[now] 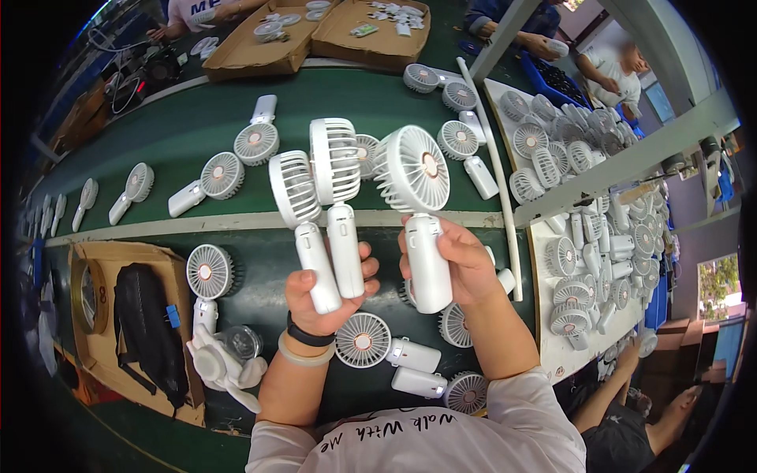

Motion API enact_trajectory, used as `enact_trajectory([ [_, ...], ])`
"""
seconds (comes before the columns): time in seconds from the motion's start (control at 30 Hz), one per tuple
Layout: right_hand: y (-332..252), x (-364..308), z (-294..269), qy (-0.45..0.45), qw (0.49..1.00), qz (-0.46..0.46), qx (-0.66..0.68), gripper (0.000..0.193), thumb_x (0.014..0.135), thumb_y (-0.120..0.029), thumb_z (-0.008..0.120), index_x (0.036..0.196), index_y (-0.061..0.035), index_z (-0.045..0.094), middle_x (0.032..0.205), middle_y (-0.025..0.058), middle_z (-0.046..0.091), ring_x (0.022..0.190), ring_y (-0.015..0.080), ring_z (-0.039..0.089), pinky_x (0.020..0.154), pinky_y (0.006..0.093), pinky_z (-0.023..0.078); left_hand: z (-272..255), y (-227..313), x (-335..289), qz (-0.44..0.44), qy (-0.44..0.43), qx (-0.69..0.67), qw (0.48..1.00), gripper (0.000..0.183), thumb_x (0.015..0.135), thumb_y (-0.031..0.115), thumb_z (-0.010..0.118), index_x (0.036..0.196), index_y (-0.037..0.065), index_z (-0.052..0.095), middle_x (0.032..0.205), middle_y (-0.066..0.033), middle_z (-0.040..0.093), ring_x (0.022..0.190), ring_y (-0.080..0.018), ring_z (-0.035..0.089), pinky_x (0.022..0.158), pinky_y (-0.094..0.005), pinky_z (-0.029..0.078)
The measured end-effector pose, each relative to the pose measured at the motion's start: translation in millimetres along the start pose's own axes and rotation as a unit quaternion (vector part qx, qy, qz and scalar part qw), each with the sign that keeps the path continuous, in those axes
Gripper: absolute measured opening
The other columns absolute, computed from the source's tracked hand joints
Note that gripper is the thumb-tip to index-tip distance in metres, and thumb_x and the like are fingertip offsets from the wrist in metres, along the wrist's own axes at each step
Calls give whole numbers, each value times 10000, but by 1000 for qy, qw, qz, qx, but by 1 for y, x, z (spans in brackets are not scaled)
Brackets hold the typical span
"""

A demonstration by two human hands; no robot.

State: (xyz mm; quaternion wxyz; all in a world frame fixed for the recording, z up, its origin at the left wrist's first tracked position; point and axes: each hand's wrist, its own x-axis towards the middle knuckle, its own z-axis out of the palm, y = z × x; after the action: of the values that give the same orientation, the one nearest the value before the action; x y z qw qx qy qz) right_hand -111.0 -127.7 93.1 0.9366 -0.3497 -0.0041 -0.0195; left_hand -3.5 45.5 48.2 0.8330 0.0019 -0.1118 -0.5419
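Note:
My left hand [327, 307] is closed around the handles of two white handheld fans, the left fan [317, 268] and a taller one [344, 248] beside it, both with cage heads up. In my right hand [473, 264] another white handheld fan [430, 264] stands upright, its head tilted toward the right with a copper-coloured centre. Below my hands, more such fans lie on the dark green bench, among them a fan [363, 340] between my forearms. Another fan [210, 272] rests left of my left hand.
Several fans lie along the green belt [87, 169] beyond a pale rail. A cardboard box [169, 276] with a black pouch sits at left. On the right, a white pipe [505, 197] borders a board piled with fans [572, 276]. Open cartons [264, 59] stand behind; other people work around.

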Motion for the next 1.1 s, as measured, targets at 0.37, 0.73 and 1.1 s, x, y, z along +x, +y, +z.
enact_trajectory([
  [0.37,13,7,15,171,921,-92,-336,446,830,-25,561,1250,2,412,1101,63,565,975,111,554,837,276,453,6,-3,-13,35,28,124,991,691,657,110,700,1266,37,382,1179,-144,481,1046,-249,521,825,-424,498],
  [0.73,11,6,12,176,921,-86,-335,477,828,6,543,1278,-2,387,1137,67,544,1009,116,538,850,276,449,5,-8,-21,32,79,250,965,767,620,48,711,1290,45,338,1287,-155,385,1143,-260,455,823,-457,521],
  [1.1,17,-4,7,167,950,-69,-253,602,843,-112,584,1353,-13,280,1207,86,504,1026,124,527,849,283,447,18,-20,-20,-17,54,297,953,797,641,2,706,1328,50,306,1315,-103,384,1161,-247,462,902,-419,467],
])
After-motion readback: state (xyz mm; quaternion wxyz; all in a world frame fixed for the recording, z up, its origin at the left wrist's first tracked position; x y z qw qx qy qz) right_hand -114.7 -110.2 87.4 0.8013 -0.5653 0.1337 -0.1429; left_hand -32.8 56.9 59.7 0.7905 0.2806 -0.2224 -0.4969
